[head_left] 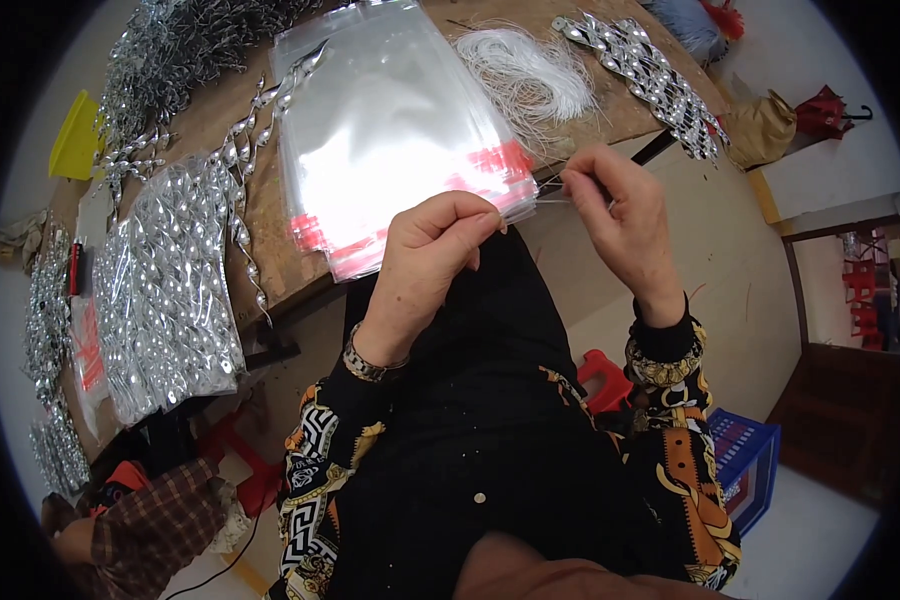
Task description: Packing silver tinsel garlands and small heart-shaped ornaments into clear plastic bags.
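Note:
My left hand (425, 255) is closed in a pinch in front of the table edge, by the red-banded end of a stack of transparent plastic bags (380, 120). Whatever its fingertips hold is too small to make out. To the right, my right hand (625, 220) is raised with thumb and forefinger pinched on a thin white string (555, 192). The string runs leftward from those fingers toward the bags; where it ends is hard to see. A loose bundle of white strings (530, 80) lies beyond, right of the bags.
Twisted silver strips fill a bagged bundle (170, 290) at the left, a tangled heap (185, 60) at the far left and a bunch (655, 80) at the far right. A person in a checked garment (155, 515) is at lower left. A blue crate (745, 455) stands at right.

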{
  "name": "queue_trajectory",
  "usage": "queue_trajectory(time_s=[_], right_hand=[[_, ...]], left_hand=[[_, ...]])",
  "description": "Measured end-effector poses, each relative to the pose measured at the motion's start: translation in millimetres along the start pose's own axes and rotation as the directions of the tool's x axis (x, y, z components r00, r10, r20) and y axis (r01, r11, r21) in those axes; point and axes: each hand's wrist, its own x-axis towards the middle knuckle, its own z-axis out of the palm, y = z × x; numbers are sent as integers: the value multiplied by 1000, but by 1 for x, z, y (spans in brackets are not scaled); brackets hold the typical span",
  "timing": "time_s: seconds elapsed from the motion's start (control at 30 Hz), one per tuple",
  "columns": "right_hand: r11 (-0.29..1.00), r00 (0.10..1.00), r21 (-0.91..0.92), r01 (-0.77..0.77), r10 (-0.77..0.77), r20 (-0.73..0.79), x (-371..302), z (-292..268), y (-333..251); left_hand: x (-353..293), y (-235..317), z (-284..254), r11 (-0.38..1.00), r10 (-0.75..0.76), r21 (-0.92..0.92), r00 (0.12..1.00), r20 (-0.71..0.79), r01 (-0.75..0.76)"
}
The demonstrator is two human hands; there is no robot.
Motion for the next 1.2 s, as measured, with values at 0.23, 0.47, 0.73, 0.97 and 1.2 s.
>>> queue_trajectory(time_s=[0.23,0.47,0.73,0.97,1.2], right_hand=[[993,989,5,-117,117,-86,-3,-2,16],[901,945,348,-260,164,282,-7,19,12],[904,946,408,-129,-11,323,-27,66,0],[885,949,461,-66,-87,304,-33,79,-13],[910,963,406,-84,-31,268,-26,52,-16]], left_hand=[[1,-2,-5,999,7,-45,999,53,-4],[5,11,5,999,-39,-21,997,-62,38],[12,27,3,974,94,-200,993,-75,-107],[11,40,10,909,108,-411,993,57,-75],[15,39,10,945,255,-199,966,-45,-259]])
